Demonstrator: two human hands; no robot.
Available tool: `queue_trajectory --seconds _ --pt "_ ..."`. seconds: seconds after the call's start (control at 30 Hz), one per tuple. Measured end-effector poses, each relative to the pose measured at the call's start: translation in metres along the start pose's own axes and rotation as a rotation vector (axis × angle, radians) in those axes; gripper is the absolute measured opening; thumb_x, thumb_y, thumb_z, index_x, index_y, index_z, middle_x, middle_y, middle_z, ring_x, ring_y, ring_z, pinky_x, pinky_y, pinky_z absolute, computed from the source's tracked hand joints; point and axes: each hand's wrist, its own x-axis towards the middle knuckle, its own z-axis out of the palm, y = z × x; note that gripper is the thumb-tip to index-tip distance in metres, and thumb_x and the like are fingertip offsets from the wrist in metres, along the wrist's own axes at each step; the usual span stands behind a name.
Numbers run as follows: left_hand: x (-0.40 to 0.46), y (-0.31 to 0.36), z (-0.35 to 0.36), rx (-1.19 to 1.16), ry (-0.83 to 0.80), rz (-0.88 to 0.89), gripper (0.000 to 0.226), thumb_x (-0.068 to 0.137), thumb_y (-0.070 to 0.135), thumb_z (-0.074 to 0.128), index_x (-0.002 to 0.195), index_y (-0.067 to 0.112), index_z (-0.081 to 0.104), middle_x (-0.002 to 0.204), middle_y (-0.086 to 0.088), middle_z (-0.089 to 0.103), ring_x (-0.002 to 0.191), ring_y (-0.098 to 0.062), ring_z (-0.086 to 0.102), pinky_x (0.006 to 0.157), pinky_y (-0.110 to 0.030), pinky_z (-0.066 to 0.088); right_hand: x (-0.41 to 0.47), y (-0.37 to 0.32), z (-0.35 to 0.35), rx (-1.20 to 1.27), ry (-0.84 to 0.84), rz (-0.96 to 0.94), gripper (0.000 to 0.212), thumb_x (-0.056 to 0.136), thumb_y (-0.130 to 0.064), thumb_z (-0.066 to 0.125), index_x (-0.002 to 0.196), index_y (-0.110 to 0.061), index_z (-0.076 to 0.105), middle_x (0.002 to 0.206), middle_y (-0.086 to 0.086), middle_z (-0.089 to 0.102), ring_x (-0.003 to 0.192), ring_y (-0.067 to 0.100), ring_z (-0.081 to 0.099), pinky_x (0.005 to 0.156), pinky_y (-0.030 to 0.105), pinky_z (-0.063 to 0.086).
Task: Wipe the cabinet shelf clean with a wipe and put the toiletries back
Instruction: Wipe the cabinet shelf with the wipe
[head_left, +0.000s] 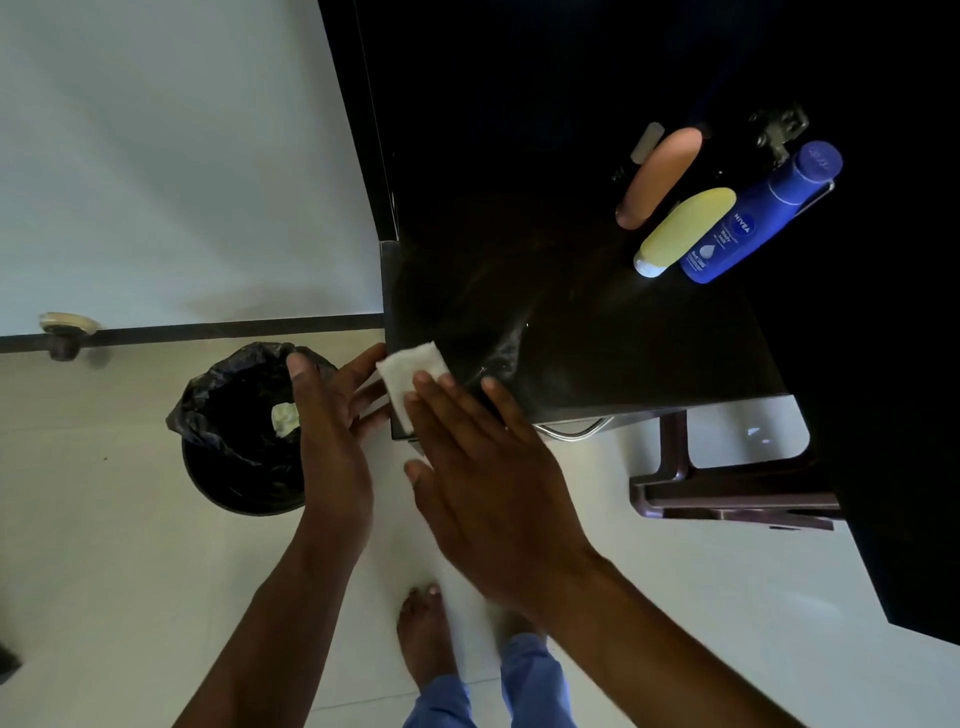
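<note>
A white wipe (410, 370) lies at the front left corner of the dark shelf (597, 353). My right hand (483, 467) presses flat on the wipe, fingers spread over it. My left hand (332, 431) is cupped just beyond the shelf's left edge, fingers apart, touching the wipe's edge. At the shelf's back right stand three toiletries: a blue Nivea bottle (758, 218), a yellow bottle (685, 231) and an orange bottle (657, 176).
A bin with a black liner (234, 431) stands on the floor to the left, a crumpled white wipe (284, 418) inside it. A dark brown stool (727, 488) is under the shelf at right. My bare feet (426, 634) are on the pale tiled floor.
</note>
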Motion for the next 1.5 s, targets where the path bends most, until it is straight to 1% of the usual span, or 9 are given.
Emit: queue_trajectory --seconds 0.2,0.33,0.47,0.6,0.87,1.0,1.27,1.4,1.5 --pt "0.000 -0.004 0.000 0.016 0.005 0.010 0.082 0.107 0.064 0.005 0.141 0.019 0.065 0.137 0.002 0.071 0.119 -0.002 0.068 0.096 -0.024 0.046 0.083 0.052 -0.016 -0.110 0.014 0.176 0.065 0.108 -0.044 0.015 0.158 -0.007 0.035 0.165 0.014 0.036 0.155 0.026 0.030 0.129 0.047 0.015" --pt "-0.001 -0.003 0.000 0.016 -0.021 0.016 0.089 0.093 0.074 0.012 0.142 0.020 0.064 0.139 0.003 0.070 0.124 -0.003 0.066 0.096 -0.022 0.046 0.104 0.077 -0.017 -0.016 0.060 0.276 0.061 0.110 -0.045 0.023 0.160 -0.012 0.034 0.167 0.009 0.034 0.157 0.023 0.026 0.131 0.043 0.008" --pt "0.001 -0.005 0.000 -0.004 -0.009 0.016 0.087 0.100 0.072 0.009 0.142 0.019 0.064 0.139 0.002 0.070 0.122 -0.003 0.067 0.095 -0.023 0.046 0.068 0.047 -0.010 -0.015 0.099 0.150 0.058 0.110 -0.041 0.029 0.154 -0.007 0.044 0.162 0.014 0.043 0.153 0.026 0.036 0.129 0.047 0.016" --pt "-0.002 -0.010 0.001 -0.006 -0.009 0.027 0.083 0.102 0.070 0.011 0.143 0.020 0.063 0.139 0.003 0.070 0.125 -0.004 0.066 0.099 -0.025 0.045 0.004 0.008 -0.005 -0.027 -0.044 0.051 0.065 0.110 -0.049 0.025 0.160 -0.009 0.032 0.168 0.010 0.029 0.159 0.024 0.021 0.131 0.044 0.010" --pt "-0.002 -0.011 -0.002 0.005 -0.023 0.056 0.086 0.094 0.069 0.014 0.144 0.019 0.062 0.140 0.002 0.069 0.128 -0.006 0.064 0.103 -0.024 0.045 -0.020 0.073 -0.021 -0.115 -0.074 0.371 0.066 0.110 -0.050 0.012 0.163 -0.013 0.024 0.171 0.006 0.022 0.160 0.018 0.014 0.131 0.045 0.007" --pt "-0.002 -0.012 0.000 0.000 -0.010 0.055 0.086 0.094 0.070 0.014 0.143 0.019 0.063 0.139 0.003 0.070 0.127 -0.005 0.065 0.102 -0.023 0.045 0.011 0.080 -0.022 -0.092 -0.063 0.399 0.071 0.108 -0.053 0.007 0.164 -0.013 0.022 0.172 0.006 0.017 0.161 0.019 0.010 0.131 0.042 0.001" --pt "-0.003 -0.011 -0.002 -0.010 -0.016 0.060 0.081 0.100 0.067 0.013 0.140 0.020 0.066 0.134 0.004 0.073 0.125 -0.004 0.066 0.101 -0.027 0.044 0.008 -0.006 -0.001 0.041 -0.038 0.084 0.068 0.109 -0.052 0.023 0.163 -0.011 0.024 0.171 0.008 0.019 0.161 0.022 0.011 0.131 0.043 0.007" --pt "-0.001 -0.009 -0.003 -0.010 -0.022 0.047 0.082 0.096 0.068 0.016 0.138 0.019 0.066 0.134 0.002 0.073 0.124 -0.005 0.067 0.099 -0.027 0.046 -0.002 0.016 -0.006 -0.068 -0.073 0.156 0.066 0.109 -0.050 0.017 0.162 -0.011 0.026 0.170 0.009 0.023 0.159 0.024 0.017 0.131 0.044 0.011" --pt "0.000 -0.010 -0.006 0.004 -0.035 0.044 0.083 0.095 0.068 0.017 0.142 0.018 0.064 0.138 0.002 0.071 0.127 -0.005 0.065 0.104 -0.025 0.045 -0.011 0.059 -0.018 -0.118 -0.057 0.358 0.066 0.109 -0.047 0.015 0.161 -0.010 0.030 0.169 0.010 0.028 0.159 0.022 0.022 0.130 0.046 0.013"
